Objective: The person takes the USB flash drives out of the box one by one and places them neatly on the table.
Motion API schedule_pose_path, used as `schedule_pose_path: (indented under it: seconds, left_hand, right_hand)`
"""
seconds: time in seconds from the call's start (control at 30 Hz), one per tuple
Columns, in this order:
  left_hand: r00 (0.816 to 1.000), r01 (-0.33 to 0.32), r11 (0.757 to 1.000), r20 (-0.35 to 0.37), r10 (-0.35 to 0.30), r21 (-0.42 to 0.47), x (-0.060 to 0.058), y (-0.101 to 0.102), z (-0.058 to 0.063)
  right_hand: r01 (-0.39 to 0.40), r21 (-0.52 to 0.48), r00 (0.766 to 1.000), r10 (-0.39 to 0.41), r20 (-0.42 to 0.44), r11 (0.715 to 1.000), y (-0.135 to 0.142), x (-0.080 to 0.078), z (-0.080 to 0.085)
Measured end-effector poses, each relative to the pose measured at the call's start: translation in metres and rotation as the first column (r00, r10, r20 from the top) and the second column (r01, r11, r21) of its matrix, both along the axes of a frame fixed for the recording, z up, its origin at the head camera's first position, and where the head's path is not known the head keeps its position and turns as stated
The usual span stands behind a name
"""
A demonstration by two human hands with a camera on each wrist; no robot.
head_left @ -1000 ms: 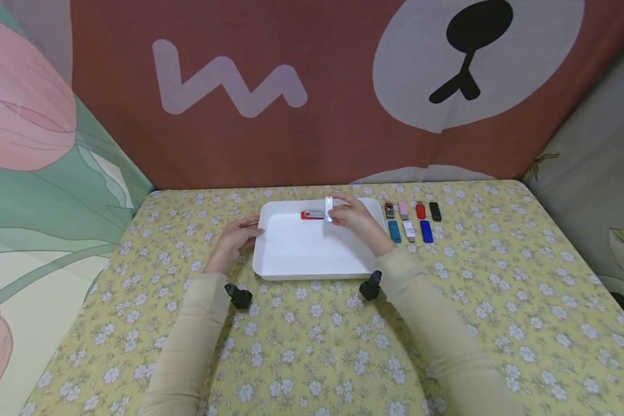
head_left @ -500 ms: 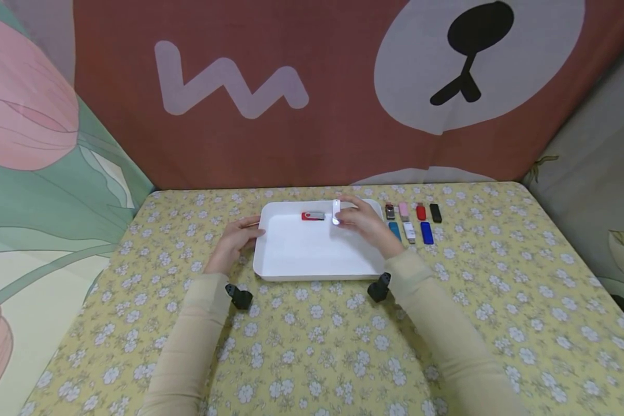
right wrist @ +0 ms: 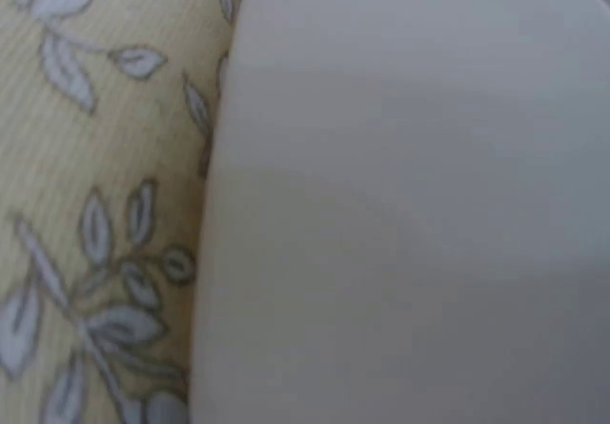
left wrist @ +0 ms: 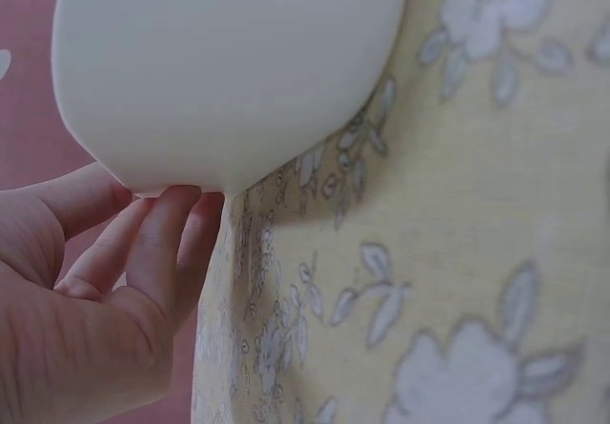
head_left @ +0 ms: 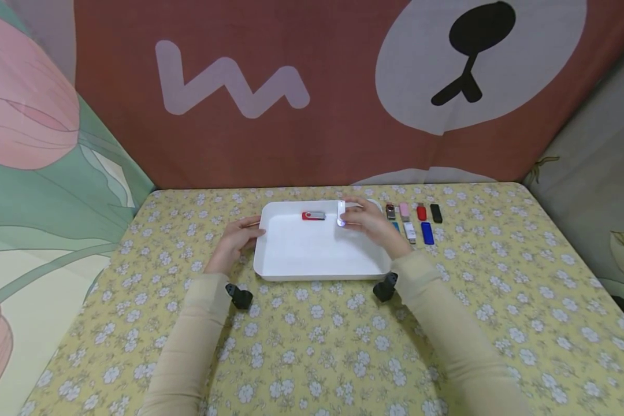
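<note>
In the head view, a white tray [head_left: 301, 251] lies on the table, and a red USB flash drive [head_left: 313, 216] with a silver swivel cover rests near its far side. My right hand [head_left: 370, 224] is over the tray's right part, pinching a shiny white USB flash drive [head_left: 341, 214] that points away from me. My left hand [head_left: 236, 240] holds the tray's left edge. In the left wrist view, the left thumb and fingers [left wrist: 157, 252] meet the tray's rim and side. The right wrist view shows only the tray wall [right wrist: 400, 205] and cloth; the right hand is hidden there.
Right of the tray, several USB drives lie in two rows, among them pink [head_left: 404, 211], red [head_left: 421, 212], black [head_left: 436, 213], white [head_left: 409, 232] and blue [head_left: 427, 233] ones. A teal one is mostly hidden behind the right hand. A flowered yellow cloth [head_left: 312, 346] covers the table.
My right hand has moved right with the white flash drive, away from the red one, which now shows whole. The left hand has stayed on the tray's edge.
</note>
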State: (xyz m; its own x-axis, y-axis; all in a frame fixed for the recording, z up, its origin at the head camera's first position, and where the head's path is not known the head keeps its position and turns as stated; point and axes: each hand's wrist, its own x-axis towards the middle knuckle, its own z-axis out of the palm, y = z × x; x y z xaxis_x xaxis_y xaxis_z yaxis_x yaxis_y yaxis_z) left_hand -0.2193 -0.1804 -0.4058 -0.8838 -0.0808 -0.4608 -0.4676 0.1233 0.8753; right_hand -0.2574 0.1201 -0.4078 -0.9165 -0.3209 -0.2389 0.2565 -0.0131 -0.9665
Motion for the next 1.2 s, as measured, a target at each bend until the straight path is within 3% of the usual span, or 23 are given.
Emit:
schedule_pose_path:
  seconds: [1.2]
  left_hand:
    - [1.0,0.004,1.0,-0.027,-0.004,0.014,0.004,-0.001,0.0]
  right_hand:
    - [0.006,-0.003,0.999,-0.006,-0.031,1.0,0.032,0.003,0.011]
